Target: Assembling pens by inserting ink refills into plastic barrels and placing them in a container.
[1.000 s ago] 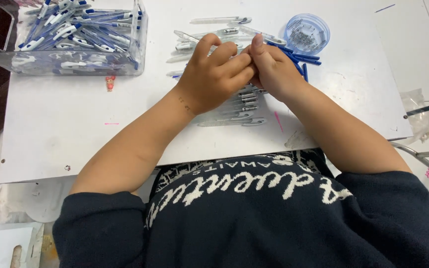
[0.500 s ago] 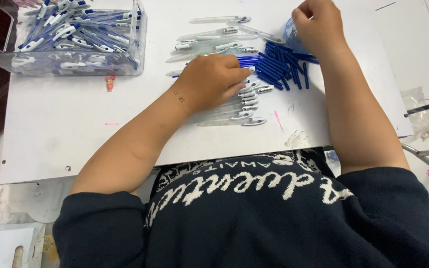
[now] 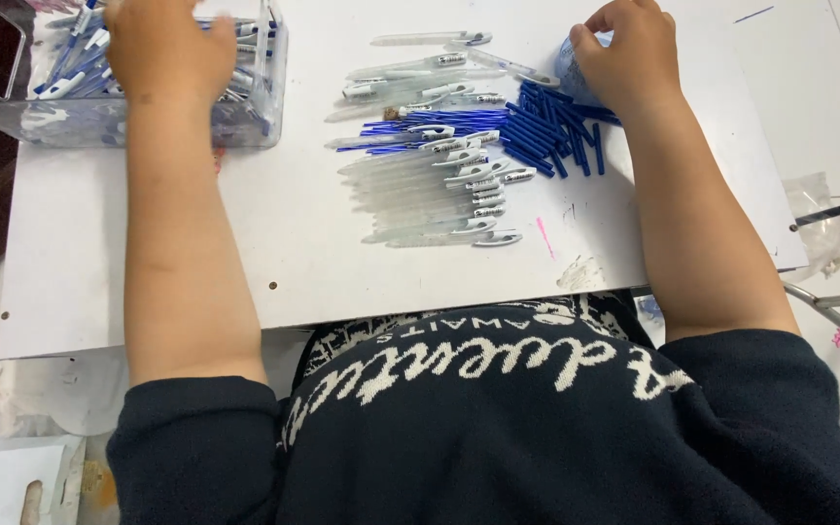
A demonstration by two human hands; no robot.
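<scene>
Knocking is the main risk as I judge it: both forearms run up either side of the parts heap on the white board [image 3: 274, 243], and a forearm dragging inward could sweep the near row out of order or off the front edge.

Nearest the body, the clear pen barrels [image 3: 435, 199] lie side by side in a rough stack, clips to the right. They're light and round, so prob roll at a slight nudge. Just beyond, thin blue refills [image 3: 391, 131] lie across the board, and right of them a loose fan of dark blue tubes [image 3: 546, 131], some overlapping; a wrist pulling back low could scatter those into the barrels.

R hand [image 3: 634, 53] sits at the far right, knuckles up, fingers curled down over a small clear blue-tinted cup [image 3: 568, 68] w/ only its left wall showing. Grip looks closed around the cup's rim or contents, but whether anything is pinched I can't tell. A cup that small could tip if pressed off-centre, spilling whatever's inside.

L hand [image 3: 167, 44] is far left, arm nearly straight, palm down and reaching into the clear plastic bin [image 3: 255, 122] of assembled blue-and-white pens [image 3: 70, 68]. Fingers are cut off by the frame top, so open or closed can't be told. Bin sits near the board's left edge; a hard push could shove it off.
</scene>
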